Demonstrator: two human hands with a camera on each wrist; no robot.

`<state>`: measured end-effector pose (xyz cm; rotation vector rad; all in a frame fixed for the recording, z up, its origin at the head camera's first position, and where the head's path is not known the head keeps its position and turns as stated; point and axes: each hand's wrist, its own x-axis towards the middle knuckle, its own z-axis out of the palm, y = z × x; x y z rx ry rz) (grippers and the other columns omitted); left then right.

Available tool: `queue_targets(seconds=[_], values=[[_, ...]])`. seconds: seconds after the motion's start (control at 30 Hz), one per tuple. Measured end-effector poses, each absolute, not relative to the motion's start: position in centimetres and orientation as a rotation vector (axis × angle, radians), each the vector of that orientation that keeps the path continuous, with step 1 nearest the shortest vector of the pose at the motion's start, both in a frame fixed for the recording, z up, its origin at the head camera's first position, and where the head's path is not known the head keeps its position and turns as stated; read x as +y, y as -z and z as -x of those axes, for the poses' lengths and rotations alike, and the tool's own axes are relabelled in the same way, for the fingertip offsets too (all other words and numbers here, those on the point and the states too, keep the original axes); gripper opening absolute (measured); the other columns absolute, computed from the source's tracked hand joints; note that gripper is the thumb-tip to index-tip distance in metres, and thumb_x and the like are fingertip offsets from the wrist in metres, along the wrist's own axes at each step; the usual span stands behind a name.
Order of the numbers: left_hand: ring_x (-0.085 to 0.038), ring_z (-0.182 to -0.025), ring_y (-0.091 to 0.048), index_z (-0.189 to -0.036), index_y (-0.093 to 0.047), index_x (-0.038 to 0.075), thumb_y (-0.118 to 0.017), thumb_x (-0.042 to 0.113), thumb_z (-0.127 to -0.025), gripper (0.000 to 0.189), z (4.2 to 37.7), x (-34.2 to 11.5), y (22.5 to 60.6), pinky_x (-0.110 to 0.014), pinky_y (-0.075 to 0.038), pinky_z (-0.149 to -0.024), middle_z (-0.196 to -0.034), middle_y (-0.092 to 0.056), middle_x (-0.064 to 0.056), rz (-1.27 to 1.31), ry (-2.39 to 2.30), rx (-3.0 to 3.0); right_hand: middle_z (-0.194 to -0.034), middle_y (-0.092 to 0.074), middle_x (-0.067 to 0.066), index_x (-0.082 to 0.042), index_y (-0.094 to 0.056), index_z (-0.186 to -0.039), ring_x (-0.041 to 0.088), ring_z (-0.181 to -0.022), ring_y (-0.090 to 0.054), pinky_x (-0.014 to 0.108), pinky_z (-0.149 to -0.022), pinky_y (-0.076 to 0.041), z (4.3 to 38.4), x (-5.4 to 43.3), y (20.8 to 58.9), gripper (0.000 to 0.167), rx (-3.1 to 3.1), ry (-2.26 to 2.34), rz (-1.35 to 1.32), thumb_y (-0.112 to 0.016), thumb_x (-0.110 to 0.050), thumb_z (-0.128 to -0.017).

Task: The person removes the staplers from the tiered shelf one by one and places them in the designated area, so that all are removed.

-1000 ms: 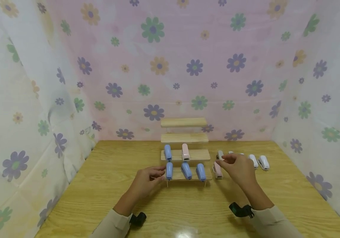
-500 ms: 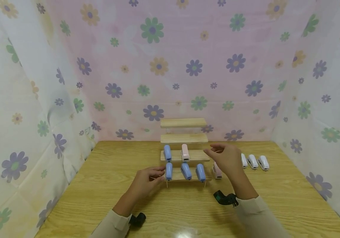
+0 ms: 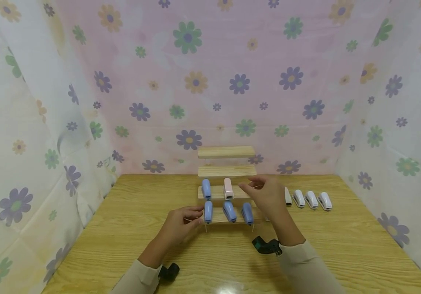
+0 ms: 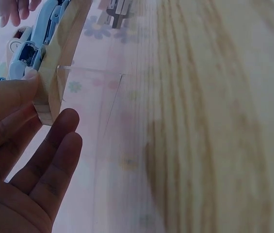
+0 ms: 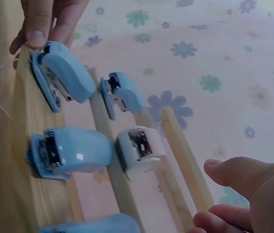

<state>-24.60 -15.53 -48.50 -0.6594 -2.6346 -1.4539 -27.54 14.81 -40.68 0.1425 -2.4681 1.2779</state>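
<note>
Left hand (image 3: 181, 223) pinching shelf (image 3: 218, 217) | right hand (image 3: 269, 199) unclenched, near pink stapler (image 3: 228, 188)

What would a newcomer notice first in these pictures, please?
Probably the stepped rack of pale wooden shelves in the middle, with four glossy blue staplers and one pale pink stapler on its two lowest steps. The left hand grips the rack's lower left end. Pink flower-printed cloth behind also draws the eye, with small white staplers lined up at right.

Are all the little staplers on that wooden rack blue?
No, the head view shows a pink stapler on the rack, to the right of a blue one.
</note>
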Motion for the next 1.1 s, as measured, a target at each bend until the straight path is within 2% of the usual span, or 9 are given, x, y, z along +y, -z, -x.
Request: queue_targets(seconds=[0.23, 0.4, 0.57, 0.77, 0.93, 1.1], values=[[-0.019, -0.112, -0.072, -0.124, -0.077, 0.011, -0.075, 0.025, -0.097, 0.03, 24.6, -15.8, 48.6, -0.018, -0.059, -0.082, -0.142, -0.065, 0.005, 0.648, 1.463, -2.645, -0.098, -0.077, -0.002, -0.019, -0.077, -0.119, 0.02, -0.09, -0.075, 0.038, -0.072, -0.063, 27.1, 13.2, 41.2, 0.049, -2.49, -1.254, -0.16, -0.084, -0.053, -0.084], [-0.018, -0.11, -0.072, -0.124, -0.077, 0.013, -0.075, 0.026, -0.097, 0.03, 24.6, -15.8, 48.7, -0.019, -0.06, -0.082, -0.141, -0.065, 0.007, 0.642, 1.468, -2.646, -0.1, -0.077, -0.004, -0.02, -0.075, -0.125, 0.019, -0.093, -0.075, 0.038, -0.072, -0.063, 26.9, 12.5, 41.5, 0.059, -2.517, -1.243, -0.15, -0.082, -0.06, -0.082], [-0.019, -0.109, -0.073, -0.124, -0.077, 0.011, -0.075, 0.026, -0.097, 0.031, 24.7, -15.7, 48.7, -0.021, -0.06, -0.082, -0.141, -0.066, 0.005, 0.653, 1.468, -2.634, -0.103, -0.075, -0.003, -0.019, -0.072, -0.129, 0.019, -0.094, -0.074, 0.035, -0.069, -0.062, 26.9, 12.1, 41.8, 0.064, -2.544, -1.244, -0.145, -0.081, -0.062, -0.082], [-0.02, -0.109, -0.073, -0.124, -0.077, 0.01, -0.075, 0.025, -0.097, 0.031, 24.7, -15.6, 48.6, -0.022, -0.061, -0.081, -0.141, -0.066, 0.003, 0.663, 1.462, -2.628, -0.103, -0.076, -0.003, -0.019, -0.074, -0.129, 0.019, -0.093, -0.074, 0.034, -0.064, -0.061, 26.8, 11.8, 42.0, 0.061, -2.566, -1.196, -0.133, -0.081, -0.059, -0.084], [-0.017, -0.107, -0.072, -0.124, -0.077, 0.013, -0.075, 0.027, -0.097, 0.031, 24.8, -15.5, 48.7, -0.019, -0.06, -0.081, -0.141, -0.066, 0.007, 0.654, 1.469, -2.637, -0.1, -0.076, -0.005, -0.022, -0.076, -0.125, 0.017, -0.09, -0.073, 0.036, -0.068, -0.061, 26.9, 11.5, 42.3, 0.058, -2.595, -1.119, -0.12, -0.083, -0.059, -0.082], [-0.017, -0.106, -0.072, -0.124, -0.077, 0.013, -0.075, 0.03, -0.097, 0.032, 24.6, -15.7, 48.8, -0.018, -0.059, -0.08, -0.141, -0.066, 0.005, 0.652, 1.477, -2.634, -0.098, -0.076, -0.008, -0.025, -0.076, -0.124, 0.015, -0.086, -0.072, 0.036, -0.068, -0.06, 26.9, 11.0, 42.6, 0.055, -2.612, -1.074, -0.112, -0.084, -0.059, -0.081]])
